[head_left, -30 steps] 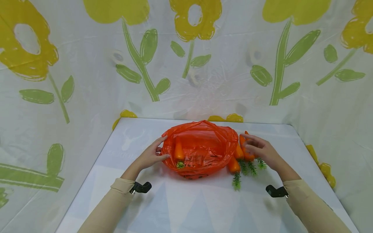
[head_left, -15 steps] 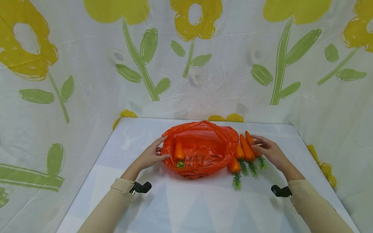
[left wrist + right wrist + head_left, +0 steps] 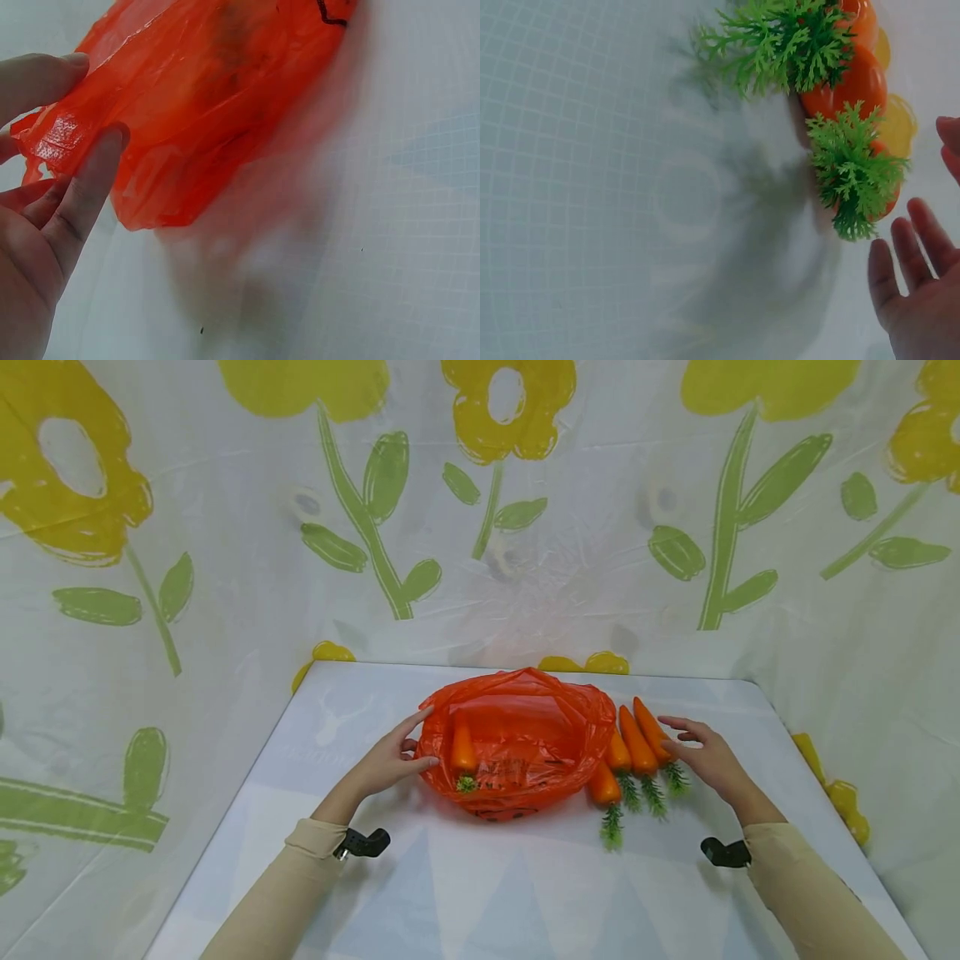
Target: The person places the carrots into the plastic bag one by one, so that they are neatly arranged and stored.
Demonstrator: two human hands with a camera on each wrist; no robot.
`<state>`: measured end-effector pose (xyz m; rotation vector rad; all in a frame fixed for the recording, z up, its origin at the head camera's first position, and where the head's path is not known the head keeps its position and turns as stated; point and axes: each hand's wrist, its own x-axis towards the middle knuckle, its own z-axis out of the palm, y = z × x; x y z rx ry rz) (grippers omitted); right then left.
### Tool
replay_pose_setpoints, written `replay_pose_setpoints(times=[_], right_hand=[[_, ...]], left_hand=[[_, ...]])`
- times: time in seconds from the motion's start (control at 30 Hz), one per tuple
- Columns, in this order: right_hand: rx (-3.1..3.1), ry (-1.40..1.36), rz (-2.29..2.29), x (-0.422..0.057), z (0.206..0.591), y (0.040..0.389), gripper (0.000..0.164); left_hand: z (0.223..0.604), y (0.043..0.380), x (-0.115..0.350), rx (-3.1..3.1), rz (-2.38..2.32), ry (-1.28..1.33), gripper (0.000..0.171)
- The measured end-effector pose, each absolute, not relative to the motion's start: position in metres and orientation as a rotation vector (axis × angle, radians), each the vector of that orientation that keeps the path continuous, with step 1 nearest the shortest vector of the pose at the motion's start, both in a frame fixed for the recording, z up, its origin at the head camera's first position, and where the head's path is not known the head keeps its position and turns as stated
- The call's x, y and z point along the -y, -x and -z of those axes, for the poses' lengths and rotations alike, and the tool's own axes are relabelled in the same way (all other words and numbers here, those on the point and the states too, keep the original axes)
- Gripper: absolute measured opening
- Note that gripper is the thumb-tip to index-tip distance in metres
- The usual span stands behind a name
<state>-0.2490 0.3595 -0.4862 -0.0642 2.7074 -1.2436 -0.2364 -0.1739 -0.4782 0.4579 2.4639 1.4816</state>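
A red plastic bag (image 3: pixel 517 802) lies mouth-open on the table, with one orange carrot (image 3: pixel 462 752) inside at its left. My left hand (image 3: pixel 386 764) holds the bag's left rim; in the left wrist view, thumb and fingers are around the crumpled red film (image 3: pixel 64 139). Several carrots with green tops lie side by side against the bag's right side. Beside the outermost carrot (image 3: pixel 649 727) is my right hand (image 3: pixel 705 760), fingers spread and holding nothing. The right wrist view shows its fingers just off a leafy carrot top (image 3: pixel 855 169).
The white table (image 3: pixel 480 902) carries pale blue triangles. A flower-printed cloth (image 3: pixel 585 585) hangs behind it and at both sides. The front carrot (image 3: pixel 604 783) points its green top toward the near edge.
My right hand has moved to the right, off the carrots, and the outermost carrot now shows whole. The left hand stays at the bag's rim.
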Motion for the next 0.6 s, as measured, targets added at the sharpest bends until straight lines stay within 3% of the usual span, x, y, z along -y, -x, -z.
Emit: replay_pose_setpoints(times=[0.6], right_hand=[[-2.600,0.039,1.237,-0.365,0.500,0.253,0.064]], left_hand=[[0.487,0.243,0.179,-2.493,-1.459,-0.572,0.080]])
